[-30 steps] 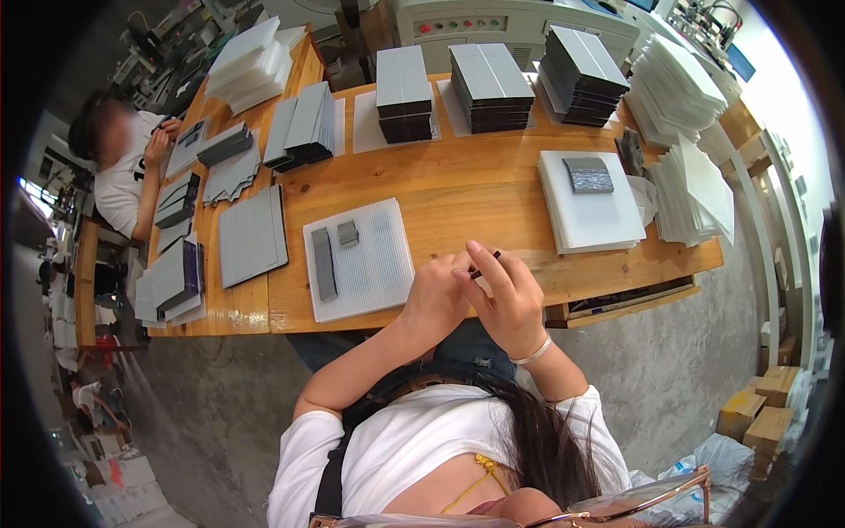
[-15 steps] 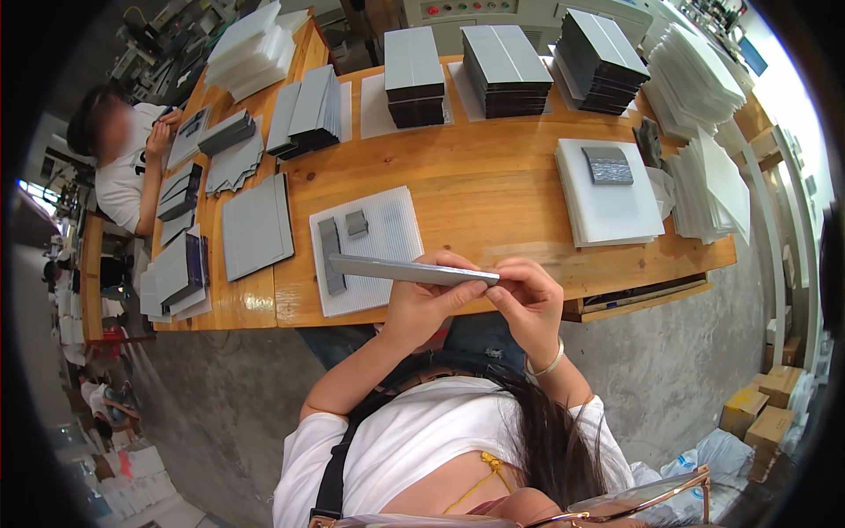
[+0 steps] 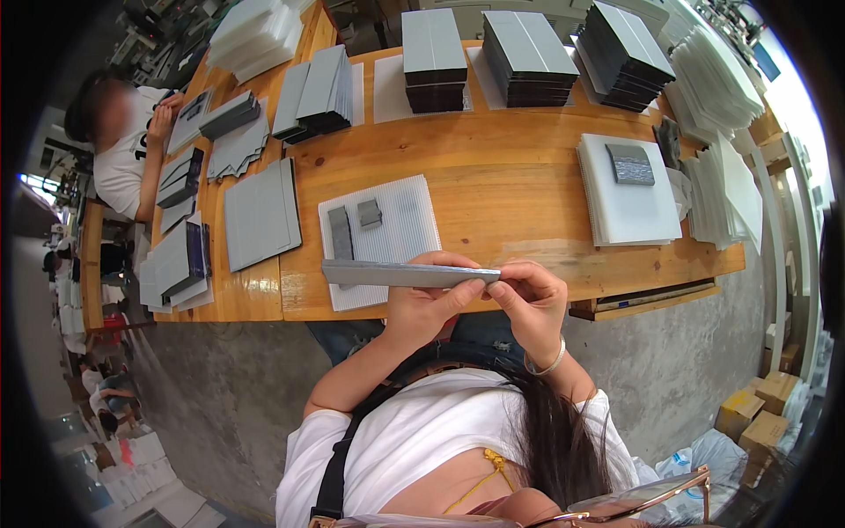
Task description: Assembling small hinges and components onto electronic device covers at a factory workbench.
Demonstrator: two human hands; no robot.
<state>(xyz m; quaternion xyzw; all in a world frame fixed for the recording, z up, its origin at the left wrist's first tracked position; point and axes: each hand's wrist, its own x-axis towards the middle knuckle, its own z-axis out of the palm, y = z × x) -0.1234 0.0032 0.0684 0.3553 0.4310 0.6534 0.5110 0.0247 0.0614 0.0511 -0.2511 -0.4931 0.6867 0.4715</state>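
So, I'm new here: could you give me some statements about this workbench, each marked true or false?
1. Both the left hand and the right hand touch a long grey piece. True.
2. Tall stacks line the near edge. False: three tall grey stacks stand along the far side of the wooden table.
3. A small grey block lies on the ribbed white sheet. True.
4. Nothing lies on the smooth white pile. False: a patterned grey piece lies on the smooth white pile.
5. Another person is at the left. True.
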